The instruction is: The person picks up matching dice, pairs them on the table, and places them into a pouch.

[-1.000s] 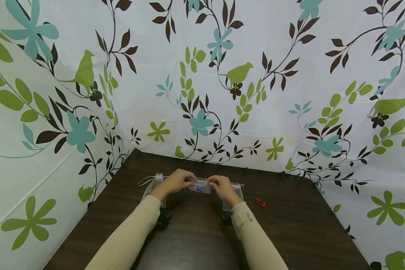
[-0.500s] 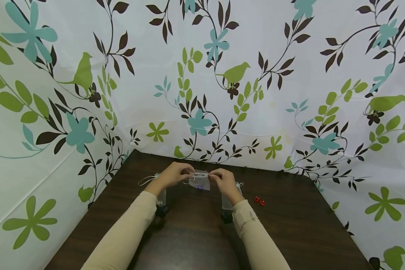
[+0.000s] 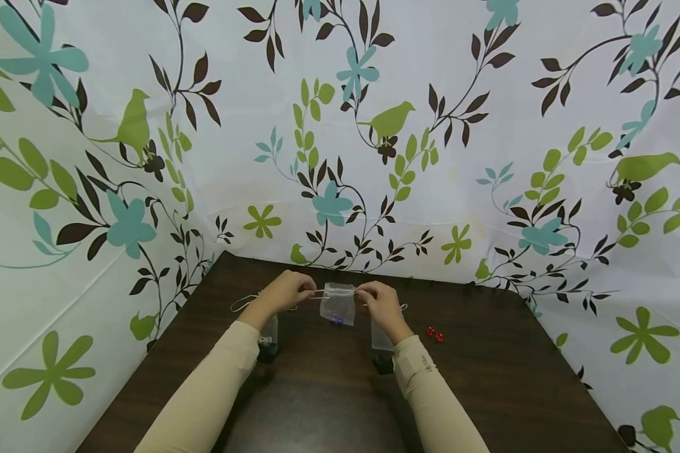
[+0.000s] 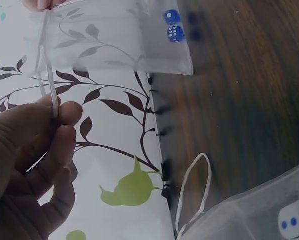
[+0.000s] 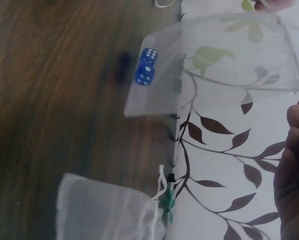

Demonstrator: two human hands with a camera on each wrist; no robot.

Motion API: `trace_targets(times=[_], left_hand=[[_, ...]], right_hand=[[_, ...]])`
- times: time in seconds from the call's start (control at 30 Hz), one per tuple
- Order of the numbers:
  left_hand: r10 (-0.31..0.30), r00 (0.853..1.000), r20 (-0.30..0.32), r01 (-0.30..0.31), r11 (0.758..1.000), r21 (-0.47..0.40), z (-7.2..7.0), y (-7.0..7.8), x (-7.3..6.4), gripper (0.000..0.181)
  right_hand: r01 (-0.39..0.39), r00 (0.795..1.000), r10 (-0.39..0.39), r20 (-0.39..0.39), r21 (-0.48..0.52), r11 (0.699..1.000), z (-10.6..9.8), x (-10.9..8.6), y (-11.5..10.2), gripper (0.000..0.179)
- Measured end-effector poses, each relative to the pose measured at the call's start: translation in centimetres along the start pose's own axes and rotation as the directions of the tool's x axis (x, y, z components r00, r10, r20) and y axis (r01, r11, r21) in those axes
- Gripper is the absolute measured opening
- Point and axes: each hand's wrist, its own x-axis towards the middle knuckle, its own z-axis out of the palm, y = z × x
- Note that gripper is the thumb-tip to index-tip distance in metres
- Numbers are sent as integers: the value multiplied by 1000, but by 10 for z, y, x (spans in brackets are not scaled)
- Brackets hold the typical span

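A small sheer white drawstring pouch [image 3: 339, 302] hangs between my hands, its mouth gathered a little at the top. Two blue dice [image 4: 175, 34] sit at its bottom and show through the fabric. My left hand [image 3: 286, 291] pinches a loop of the white drawstring [image 4: 50, 85] between thumb and forefinger, drawn out to the left of the pouch. At the opposite side my right hand [image 3: 382, 307] pinches the cord close to the pouch's top corner. In both wrist views the pouch hangs over the dark table, apart from its shadow.
A second sheer pouch [image 4: 249, 215] lies under my left forearm with a white die [image 4: 293, 220] inside. Another sheer pouch [image 5: 107, 210] lies by my right wrist. Two red dice [image 3: 435, 333] rest on the dark table [image 3: 487, 390] to the right. Patterned cloth [image 3: 340, 126] stands behind.
The pouch has been lifted and now hangs with the blue dice at its bottom. My hands have moved slightly apart, and the cord is stretched out on the left side.
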Motion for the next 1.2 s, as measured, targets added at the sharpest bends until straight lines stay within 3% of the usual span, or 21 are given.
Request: trace_targets(times=[0.2, 0.43, 0.7, 1.2], left_hand=[[-31, 999, -35, 30, 999, -39, 0, -3, -1, 9], [-57, 997, -60, 54, 997, -55, -4, -3, -2, 13], [-58, 994, -90, 52, 996, -74, -1, -6, -1, 8], [-75, 995, -68, 68, 993, -100, 1, -17, 0, 8]], right_hand=[[-20, 1000, 20, 3, 23, 1000, 2, 1, 8, 9], [-4, 999, 3, -36, -22, 1000, 3, 3, 11, 7], [-17, 998, 16, -64, -17, 1000, 3, 3, 13, 6], [-60, 994, 57, -89, -27, 998, -3, 2, 21, 5]])
